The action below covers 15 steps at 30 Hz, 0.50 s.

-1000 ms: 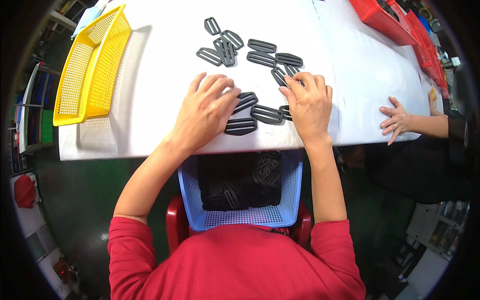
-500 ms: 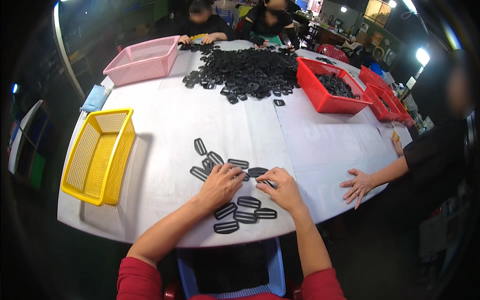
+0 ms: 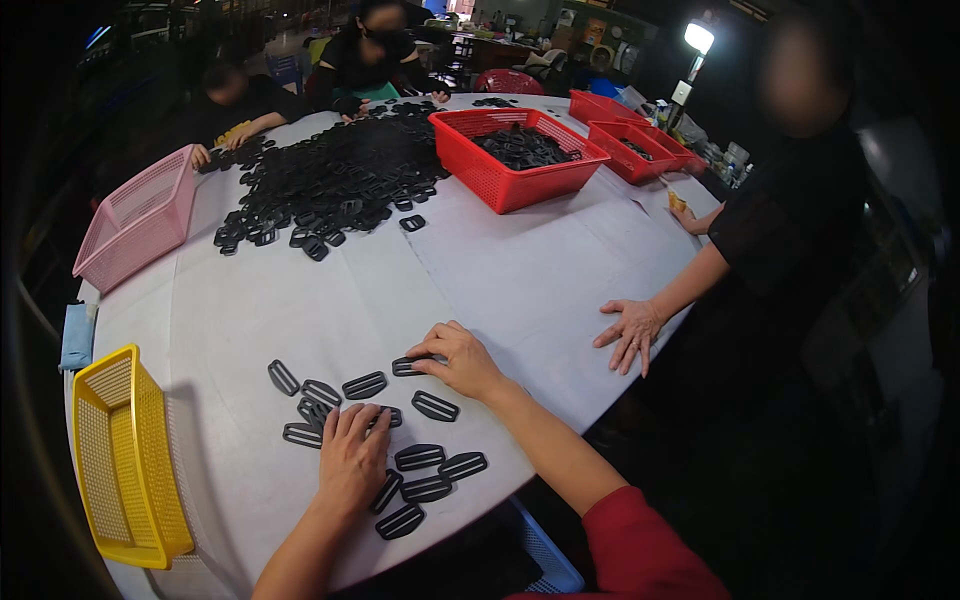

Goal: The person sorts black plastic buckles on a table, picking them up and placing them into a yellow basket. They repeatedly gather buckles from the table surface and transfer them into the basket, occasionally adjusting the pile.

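Observation:
Several flat black slide buckles (image 3: 364, 385) with long slots lie loose on the white-covered table in front of me. My left hand (image 3: 352, 455) rests palm down among them, fingers slightly apart. Its fingertips touch a slide buckle (image 3: 394, 417) that pokes out on their right. Farther out, my right hand (image 3: 462, 362) pinches the right end of another slide buckle (image 3: 404, 367) between thumb and fingers, at table level. Just below that hand lies a single slide buckle (image 3: 436, 406). A small cluster of slide buckles (image 3: 422, 488) sits nearer the table edge.
A yellow basket (image 3: 140, 455) stands at left, a pink basket (image 3: 140, 225) behind it. Beyond lies a big heap of black buckles (image 3: 330, 170). A red basket (image 3: 510, 180) holds black pieces. At right, a co-worker's hand (image 3: 632, 330) rests on the table (image 3: 520, 290). A blue basket (image 3: 540, 550) is below the edge.
The view has swung right, so the table appears shifted left. My right hand has let go of one slide buckle and moved to another farther out. My left hand stays by the same buckles.

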Each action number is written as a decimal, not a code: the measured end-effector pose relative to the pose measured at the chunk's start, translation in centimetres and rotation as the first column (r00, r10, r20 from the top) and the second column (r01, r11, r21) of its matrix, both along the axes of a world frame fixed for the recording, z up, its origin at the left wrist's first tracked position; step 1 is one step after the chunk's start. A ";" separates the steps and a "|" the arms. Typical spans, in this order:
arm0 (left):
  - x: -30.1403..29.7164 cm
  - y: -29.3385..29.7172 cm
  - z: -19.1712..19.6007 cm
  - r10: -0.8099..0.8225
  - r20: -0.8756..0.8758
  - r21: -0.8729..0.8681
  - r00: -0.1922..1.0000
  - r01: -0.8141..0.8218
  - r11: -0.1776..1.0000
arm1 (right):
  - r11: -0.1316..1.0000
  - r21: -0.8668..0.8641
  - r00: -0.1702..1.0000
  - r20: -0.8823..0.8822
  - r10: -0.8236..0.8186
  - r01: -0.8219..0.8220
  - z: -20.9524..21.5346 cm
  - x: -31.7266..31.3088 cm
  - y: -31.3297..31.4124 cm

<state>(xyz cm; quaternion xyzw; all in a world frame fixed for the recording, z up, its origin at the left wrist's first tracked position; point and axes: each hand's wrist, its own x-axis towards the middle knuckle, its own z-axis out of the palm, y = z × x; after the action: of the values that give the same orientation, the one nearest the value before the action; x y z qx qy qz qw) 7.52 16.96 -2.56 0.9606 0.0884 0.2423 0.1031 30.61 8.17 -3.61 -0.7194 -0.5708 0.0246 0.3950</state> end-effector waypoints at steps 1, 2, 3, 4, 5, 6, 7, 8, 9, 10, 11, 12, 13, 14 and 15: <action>0.1 -0.1 0.0 -0.016 0.005 0.000 1.000 0.016 1.000 | 1.000 -0.001 1.000 0.015 -0.023 0.023 0.0 0.3 -0.4; 0.4 -0.3 0.0 -0.028 0.011 -0.001 1.000 0.028 1.000 | 0.999 -0.004 0.999 0.030 -0.043 0.044 0.0 0.7 -0.7; 0.3 -0.2 -0.1 -0.050 -0.001 -0.032 0.999 0.050 0.998 | 0.999 -0.001 0.998 0.040 -0.053 0.053 -0.1 0.8 -0.8; 0.3 -0.2 -0.1 -0.069 -0.011 -0.065 0.998 0.068 0.996 | 0.998 -0.004 0.997 0.034 -0.063 0.063 0.0 0.9 -1.0; 0.4 -0.3 -0.1 -0.086 -0.020 -0.099 0.996 0.083 0.992 | 0.997 -0.008 0.997 0.029 -0.070 0.070 0.0 1.0 -1.2; 0.3 -0.3 0.0 -0.089 -0.005 -0.108 0.996 0.088 0.990 | 0.997 -0.010 0.997 0.019 -0.076 0.076 0.0 1.0 -1.1; 0.3 -0.4 0.1 -0.090 0.012 -0.118 0.996 0.091 0.989 | 0.997 -0.008 0.997 0.020 -0.073 0.074 0.0 1.0 -1.0; 0.4 -0.4 0.3 -0.088 0.029 -0.128 0.996 0.091 0.988 | 0.998 -0.007 0.997 0.021 -0.068 0.069 -0.1 1.2 -0.9; 0.3 -0.5 0.5 -0.081 0.050 -0.116 0.995 0.087 0.989 | 0.998 -0.008 0.998 0.016 -0.059 0.059 -0.1 1.0 -0.7; 0.2 -0.6 0.9 -0.071 0.072 -0.104 0.995 0.078 0.991 | 0.998 -0.016 0.998 0.021 -0.054 0.054 0.1 0.9 -0.4; 0.2 -0.5 1.3 -0.057 0.093 -0.094 0.994 0.066 0.993 | 0.999 -0.025 0.999 0.027 -0.045 0.046 0.5 1.0 0.0; 0.0 -0.3 1.2 -0.051 0.104 -0.082 0.993 0.060 0.995 | 0.999 -0.037 1.000 0.014 -0.026 0.026 0.3 0.7 0.5; -0.1 -0.3 0.7 -0.051 0.096 -0.088 0.994 0.060 0.994 | 1.000 -0.003 1.000 0.017 -0.025 0.026 -0.5 0.7 0.3; 0.4 0.0 0.4 -0.075 0.099 -0.097 0.992 0.084 0.992 | 0.999 -0.016 0.999 0.032 -0.033 0.033 -0.9 1.4 -0.1; 1.1 0.0 0.3 -0.092 0.098 -0.104 0.991 0.102 0.989 | 0.998 -0.019 0.998 -0.030 -0.061 0.060 -0.8 2.2 -1.2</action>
<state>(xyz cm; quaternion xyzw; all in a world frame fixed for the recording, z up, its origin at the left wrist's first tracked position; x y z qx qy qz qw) 8.57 16.91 -2.22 0.9445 0.0496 0.2760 0.1712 32.82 6.92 -4.43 -0.7394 -0.5423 0.0288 0.3980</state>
